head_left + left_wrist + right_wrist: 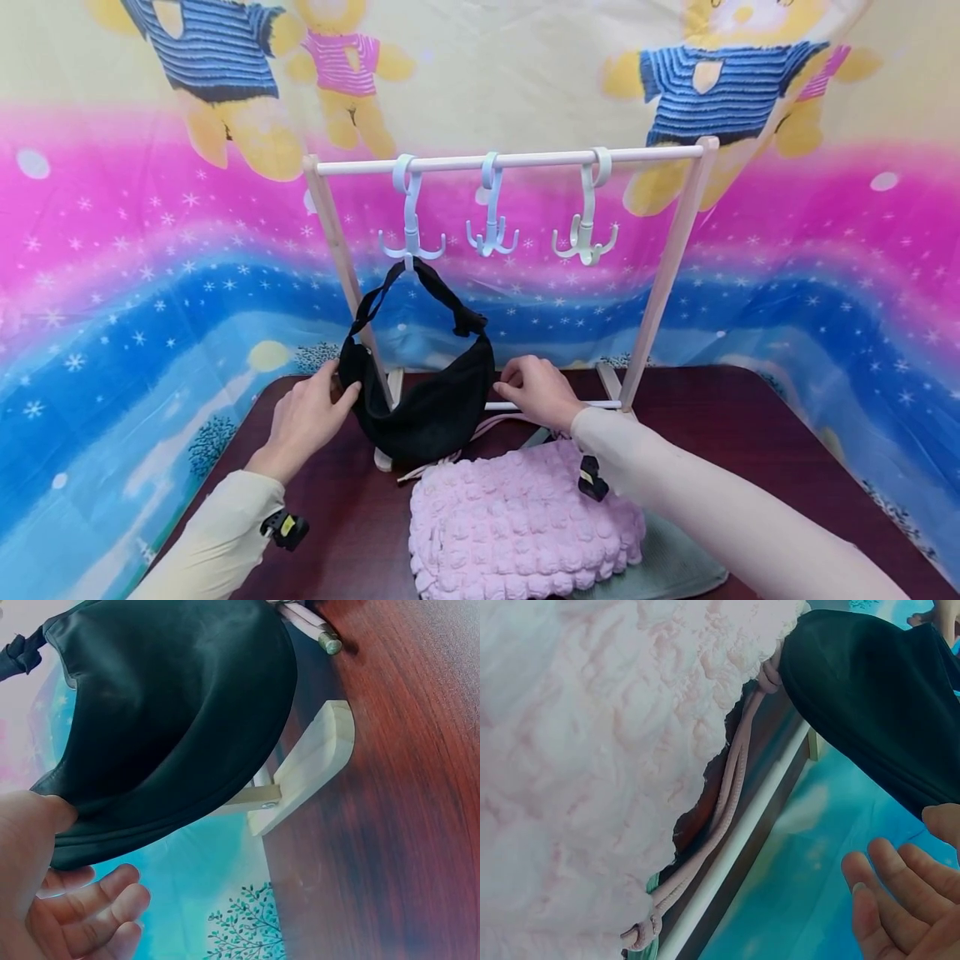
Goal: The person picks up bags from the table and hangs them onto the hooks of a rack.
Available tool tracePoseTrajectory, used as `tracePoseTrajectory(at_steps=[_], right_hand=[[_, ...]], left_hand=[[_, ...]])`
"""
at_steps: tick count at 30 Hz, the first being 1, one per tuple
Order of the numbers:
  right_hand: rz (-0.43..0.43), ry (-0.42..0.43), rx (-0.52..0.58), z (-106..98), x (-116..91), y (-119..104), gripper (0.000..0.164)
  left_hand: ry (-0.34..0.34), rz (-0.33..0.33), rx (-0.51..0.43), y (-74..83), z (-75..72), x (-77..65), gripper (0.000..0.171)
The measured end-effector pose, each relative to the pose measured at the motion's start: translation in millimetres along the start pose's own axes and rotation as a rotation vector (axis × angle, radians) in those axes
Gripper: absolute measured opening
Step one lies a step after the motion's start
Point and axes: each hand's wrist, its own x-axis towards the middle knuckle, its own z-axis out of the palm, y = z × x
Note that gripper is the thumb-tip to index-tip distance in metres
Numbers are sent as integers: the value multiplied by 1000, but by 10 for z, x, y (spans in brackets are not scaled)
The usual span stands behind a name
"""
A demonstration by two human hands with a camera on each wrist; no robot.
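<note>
A black shoulder bag (431, 408) hangs by its knotted strap from the leftmost pale blue hook (412, 237) on the rack. At the bag's left edge, my left hand (311, 417) pinches the fabric, thumb in front and the index finger partly hidden behind. The left wrist view shows the thumb on the dark bag (172, 712), with the other fingers below its rim. My right hand (540, 390) is at the bag's right side. In the right wrist view its thumb tip meets or nearly meets the bag's edge, and the fingers (896, 889) are loosely bent and hold nothing.
A wooden rack (670, 271) with a white top bar carries two more hooks, a middle hook (492, 217) and a right hook (585, 217). A pink puffy bag (517, 521) lies in front on the dark table (330, 517), over a grey-green bag (678, 558).
</note>
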Motion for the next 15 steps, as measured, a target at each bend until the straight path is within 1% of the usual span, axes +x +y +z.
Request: tracePoseTrajectory(at_steps=[6,15], right_hand=[[-9,-10,-2,-74,-9,31,17],[-1,-6,-1,-151,-33,63,17]], left_hand=[[3,-12,-13,4,-37,-15,54],[42,-5,-10,4,-75,-35,45]])
